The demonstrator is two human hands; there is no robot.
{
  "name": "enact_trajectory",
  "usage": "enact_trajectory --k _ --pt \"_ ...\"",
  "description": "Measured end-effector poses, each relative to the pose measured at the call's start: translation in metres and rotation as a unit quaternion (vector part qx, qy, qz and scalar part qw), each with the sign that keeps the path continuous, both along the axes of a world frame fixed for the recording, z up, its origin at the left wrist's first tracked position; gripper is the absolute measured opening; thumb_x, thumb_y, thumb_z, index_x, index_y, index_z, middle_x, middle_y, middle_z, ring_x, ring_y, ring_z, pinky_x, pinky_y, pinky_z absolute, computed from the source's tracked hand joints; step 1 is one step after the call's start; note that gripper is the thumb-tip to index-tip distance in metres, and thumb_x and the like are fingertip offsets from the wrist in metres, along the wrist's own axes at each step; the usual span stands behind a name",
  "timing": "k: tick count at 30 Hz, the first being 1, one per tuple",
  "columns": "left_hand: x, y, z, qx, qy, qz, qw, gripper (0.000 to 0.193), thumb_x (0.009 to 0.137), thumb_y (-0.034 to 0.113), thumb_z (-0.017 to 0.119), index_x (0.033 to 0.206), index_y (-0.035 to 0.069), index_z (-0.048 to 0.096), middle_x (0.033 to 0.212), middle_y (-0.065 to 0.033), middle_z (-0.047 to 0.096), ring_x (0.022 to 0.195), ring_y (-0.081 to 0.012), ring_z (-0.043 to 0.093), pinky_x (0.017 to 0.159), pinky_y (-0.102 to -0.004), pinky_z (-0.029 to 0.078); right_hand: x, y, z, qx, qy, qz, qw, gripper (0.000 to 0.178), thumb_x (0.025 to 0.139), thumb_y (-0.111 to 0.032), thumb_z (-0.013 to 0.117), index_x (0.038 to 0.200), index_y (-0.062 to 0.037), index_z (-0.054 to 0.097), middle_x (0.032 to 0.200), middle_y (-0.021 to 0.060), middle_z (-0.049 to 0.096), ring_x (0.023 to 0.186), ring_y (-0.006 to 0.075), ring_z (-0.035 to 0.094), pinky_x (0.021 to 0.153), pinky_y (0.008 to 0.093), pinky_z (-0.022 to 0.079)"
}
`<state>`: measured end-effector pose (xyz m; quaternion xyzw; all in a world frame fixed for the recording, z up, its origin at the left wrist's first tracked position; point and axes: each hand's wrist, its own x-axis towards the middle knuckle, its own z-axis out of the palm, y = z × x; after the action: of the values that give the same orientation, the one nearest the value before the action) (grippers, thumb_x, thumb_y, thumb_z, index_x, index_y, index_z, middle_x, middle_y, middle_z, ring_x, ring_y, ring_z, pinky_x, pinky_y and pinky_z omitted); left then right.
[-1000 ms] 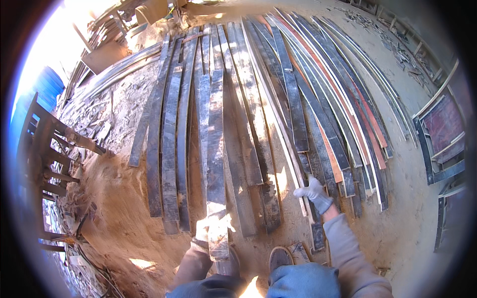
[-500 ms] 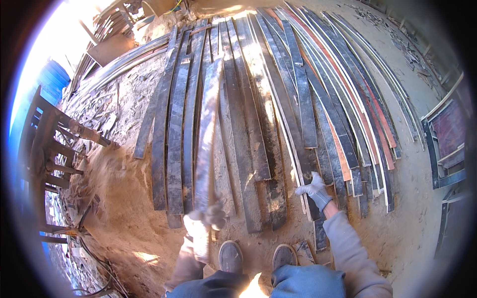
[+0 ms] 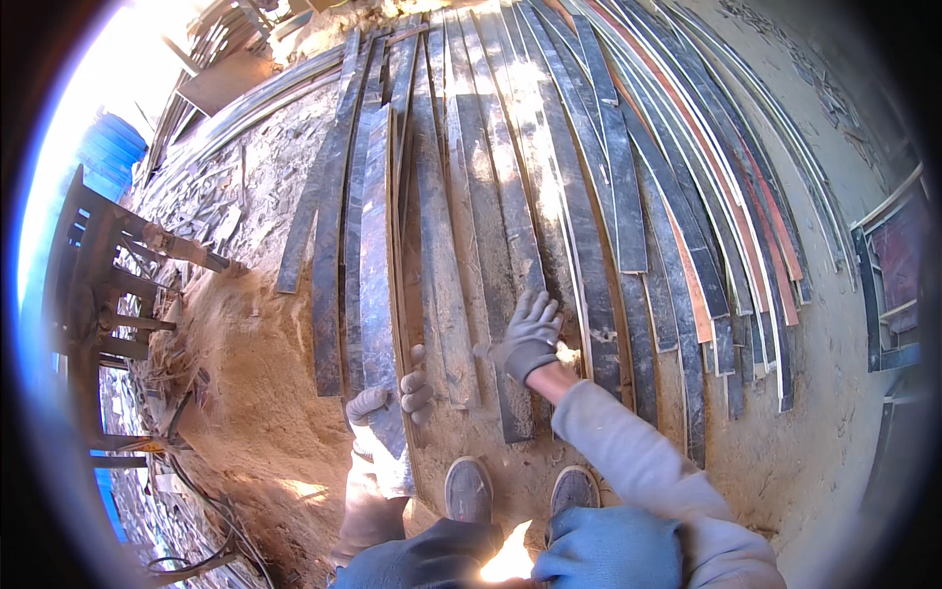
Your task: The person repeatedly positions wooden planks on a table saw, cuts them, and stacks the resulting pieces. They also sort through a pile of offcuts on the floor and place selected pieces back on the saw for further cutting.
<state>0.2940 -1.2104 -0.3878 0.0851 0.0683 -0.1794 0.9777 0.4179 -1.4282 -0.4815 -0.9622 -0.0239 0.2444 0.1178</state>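
Grip of the gloved left hand (image 3: 368, 406) is closed round the near end of a long dark plank (image 3: 377, 255), which has swung leftward over the left-side strips (image 3: 329, 304). The right hand (image 3: 534, 341) has let go of a pale-edged strip (image 3: 593, 309) and spreads above a dusty board (image 3: 515, 409), contact unclear, so only the left seems to hold anything.

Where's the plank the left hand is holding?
In the head view, that plank runs left of centre, its near end left of the left shoe.
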Motion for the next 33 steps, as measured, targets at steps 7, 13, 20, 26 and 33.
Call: enact_trajectory --k 7,13,20,26,33 --pt "-0.010 0.017 -0.005 0.055 0.048 0.015 0.997 0.080 0.089 0.013 0.072 0.159 -0.009 0.038 0.111 -0.0108 0.061 0.094 -0.0233 0.061 0.085 -0.0400 0.055 0.008 -0.015 -0.005 0.067 0.031 -0.093 0.993 0.142 0.075 -0.051 0.089 0.172 -0.0003 -0.001 0.171 0.0344 0.023 0.157 0.0550 0.024 0.124 0.0575 0.033" --pt "-0.007 0.001 -0.023 0.084 0.025 0.001 0.996 0.080 0.089 0.014 0.071 0.157 -0.012 0.038 0.113 -0.0135 0.065 0.096 -0.0261 0.065 0.085 -0.0411 0.059 0.009 -0.056 -0.052 0.131 -0.001 -0.203 0.970 0.113 0.088 -0.050 0.077 0.168 0.0010 0.015 0.153 0.0360 0.051 0.126 0.0461 0.065 0.102 0.0526 0.056" --pt "0.005 -0.025 -0.032 0.553 0.144 -0.072 0.817 0.039 0.085 0.010 0.078 0.122 -0.001 0.069 0.096 -0.0100 0.075 0.081 -0.0217 0.072 0.075 -0.0351 0.061 -0.021 -0.016 -0.065 0.001 -0.001 -0.015 1.000 0.132 0.086 -0.075 0.073 0.168 0.0085 0.013 0.139 0.0353 0.051 0.127 0.0446 0.056 0.113 0.0501 0.045" --pt "-0.004 -0.046 -0.063 0.725 0.140 -0.035 0.674 0.064 0.081 0.017 0.082 0.138 0.001 0.058 0.107 -0.0114 0.077 0.093 -0.0201 0.073 0.083 -0.0349 0.059 -0.016 -0.012 -0.024 0.076 -0.079 -0.037 0.993 0.110 0.086 -0.086 0.064 0.161 -0.0083 0.045 0.142 0.0267 0.054 0.131 0.0413 0.054 0.113 0.0547 0.045" --pt "-0.028 -0.082 -0.065 0.849 -0.061 -0.066 0.521 0.099 0.080 0.040 0.087 0.160 0.000 0.044 0.134 -0.0280 0.069 0.113 -0.0394 0.073 0.108 -0.0417 0.054 -0.010 -0.002 0.027 0.288 0.061 -0.132 0.947 0.131 0.078 -0.093 0.067 0.163 0.0029 0.040 0.143 0.0290 0.063 0.128 0.0377 0.065 0.110 0.0461 0.053"
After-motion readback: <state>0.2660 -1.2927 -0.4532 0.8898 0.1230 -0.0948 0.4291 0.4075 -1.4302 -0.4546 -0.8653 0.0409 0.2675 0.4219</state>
